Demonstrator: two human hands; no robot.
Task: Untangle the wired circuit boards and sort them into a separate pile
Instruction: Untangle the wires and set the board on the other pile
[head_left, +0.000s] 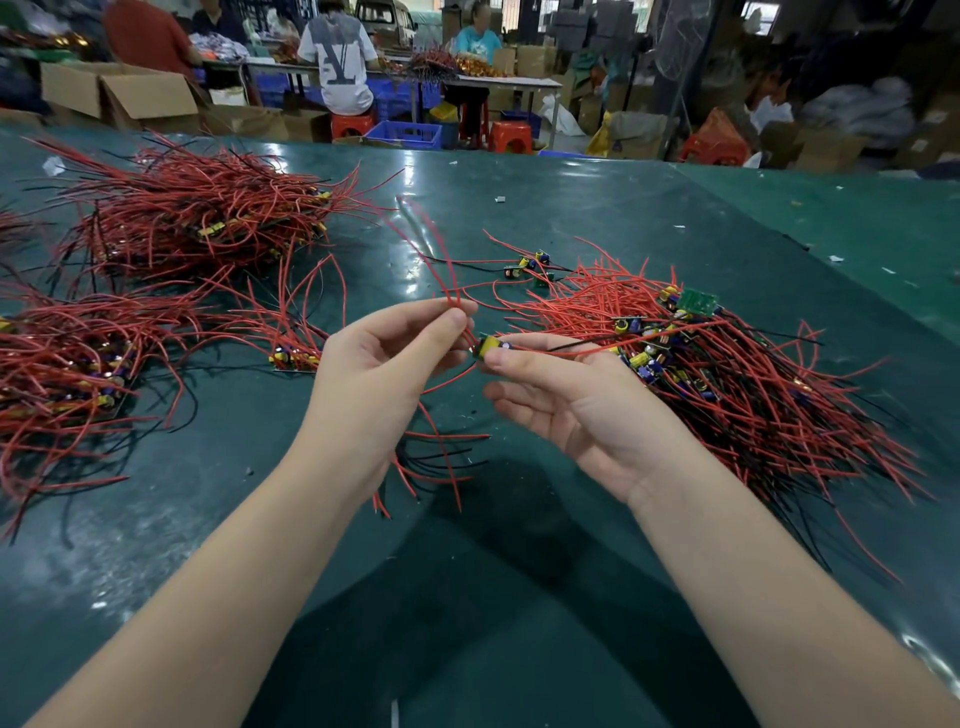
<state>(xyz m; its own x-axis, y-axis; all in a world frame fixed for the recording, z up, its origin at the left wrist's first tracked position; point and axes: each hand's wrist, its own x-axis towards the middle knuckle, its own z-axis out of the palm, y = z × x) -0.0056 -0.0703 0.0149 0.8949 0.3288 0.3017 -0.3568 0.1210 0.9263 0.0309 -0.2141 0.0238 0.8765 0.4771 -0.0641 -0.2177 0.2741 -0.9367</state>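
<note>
Head view: the left hand (387, 358) pinches red wires (447, 280) while the right hand (550, 395) pinches one circuit board (491, 347) above the tabletop (597, 208). Sorted piles (197, 218) lie left; a big tangled heap (727, 374) remains right, so I'd judge roughly half left.

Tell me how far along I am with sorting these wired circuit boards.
Partly through, it seems. Done: bundles of boards already lie on the left, one far and one near. In hand: your left hand pinches red wires while your right hand holds one small board. Left: the tangled heap on the right, still large, plus a few loose boards behind it.
</note>
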